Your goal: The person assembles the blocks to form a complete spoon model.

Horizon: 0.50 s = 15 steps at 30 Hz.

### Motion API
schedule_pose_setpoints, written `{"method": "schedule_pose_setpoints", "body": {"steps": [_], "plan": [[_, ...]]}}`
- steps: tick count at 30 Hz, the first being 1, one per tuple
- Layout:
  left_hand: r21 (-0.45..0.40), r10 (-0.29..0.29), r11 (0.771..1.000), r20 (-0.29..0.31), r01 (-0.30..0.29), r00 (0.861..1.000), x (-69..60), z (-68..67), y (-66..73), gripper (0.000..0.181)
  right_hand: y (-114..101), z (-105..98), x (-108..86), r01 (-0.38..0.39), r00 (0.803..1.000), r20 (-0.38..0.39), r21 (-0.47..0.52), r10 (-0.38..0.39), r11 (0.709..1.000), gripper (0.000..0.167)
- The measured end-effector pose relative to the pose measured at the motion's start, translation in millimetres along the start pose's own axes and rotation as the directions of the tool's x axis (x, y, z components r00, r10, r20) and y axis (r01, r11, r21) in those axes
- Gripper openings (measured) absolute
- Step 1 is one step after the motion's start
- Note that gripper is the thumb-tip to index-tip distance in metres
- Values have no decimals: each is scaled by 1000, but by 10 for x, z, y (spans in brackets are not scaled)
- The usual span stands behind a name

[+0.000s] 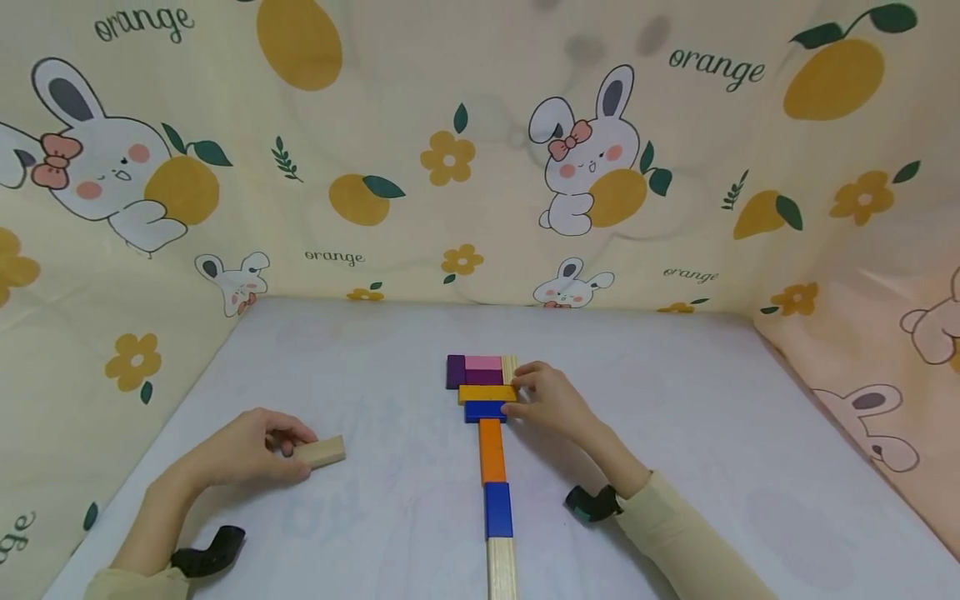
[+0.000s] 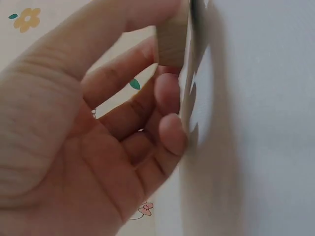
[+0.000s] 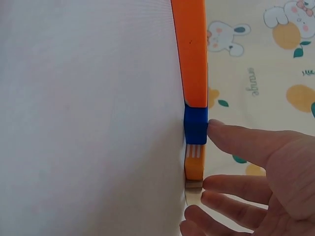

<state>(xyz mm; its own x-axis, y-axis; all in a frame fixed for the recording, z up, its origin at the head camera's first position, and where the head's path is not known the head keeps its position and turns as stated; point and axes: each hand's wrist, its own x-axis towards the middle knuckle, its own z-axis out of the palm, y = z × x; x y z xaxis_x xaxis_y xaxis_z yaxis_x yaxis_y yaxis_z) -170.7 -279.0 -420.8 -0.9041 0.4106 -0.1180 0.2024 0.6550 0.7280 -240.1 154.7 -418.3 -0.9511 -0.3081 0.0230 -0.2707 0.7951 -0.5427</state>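
My left hand (image 1: 243,450) pinches a plain wooden block (image 1: 324,452) low over the table, left of a line of blocks; the left wrist view shows the block's end (image 2: 171,46) between thumb and fingers. At the line's far end, my right hand (image 1: 555,406) touches the right side of the blocks with its fingers extended. Its thumb meets a crosswise blue block (image 1: 484,411), and the fingertips reach the yellow block (image 1: 480,393) and an upright plain wooden block (image 1: 509,368). Left of that wooden block lie a pink block (image 1: 482,363), a magenta block (image 1: 483,377) and a purple block (image 1: 456,372).
Towards me the line continues with an orange block (image 1: 492,451), a second blue block (image 1: 498,510) and another plain wooden block (image 1: 502,568). All lie on a white-covered table (image 1: 390,533). A patterned cloth (image 1: 487,225) rises behind and at both sides.
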Motion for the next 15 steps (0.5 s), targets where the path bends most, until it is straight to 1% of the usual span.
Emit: {"method": "schedule_pose_setpoints", "body": {"steps": [3,4,7,9,11,13,15], "plan": [[-12,14,1000,-46,-15,999,7,-3,30,36,-1,17,3,-6,1000,-1,10,6,1000,40],[-19,28,999,-62,-29,998,17,-2,40,36,-1,24,4,-7,1000,-1,12,7,1000,40],[-46,58,997,-118,-64,991,90,9,82,35,4,42,9,-7,1000,0,14,7,1000,40],[-65,72,994,-160,-84,984,185,29,125,34,5,46,13,-8,1000,1,7,8,1000,40],[-79,84,992,-196,-101,977,315,54,182,33,7,40,11,-1,1000,-3,-2,1,1000,40],[-90,100,988,-220,-123,970,463,81,259,34,6,29,5,6,1000,-3,-5,-6,1000,39],[-97,119,985,-232,-144,966,618,114,345,35,6,21,3,11,1000,-4,-11,-11,1000,39]]}}
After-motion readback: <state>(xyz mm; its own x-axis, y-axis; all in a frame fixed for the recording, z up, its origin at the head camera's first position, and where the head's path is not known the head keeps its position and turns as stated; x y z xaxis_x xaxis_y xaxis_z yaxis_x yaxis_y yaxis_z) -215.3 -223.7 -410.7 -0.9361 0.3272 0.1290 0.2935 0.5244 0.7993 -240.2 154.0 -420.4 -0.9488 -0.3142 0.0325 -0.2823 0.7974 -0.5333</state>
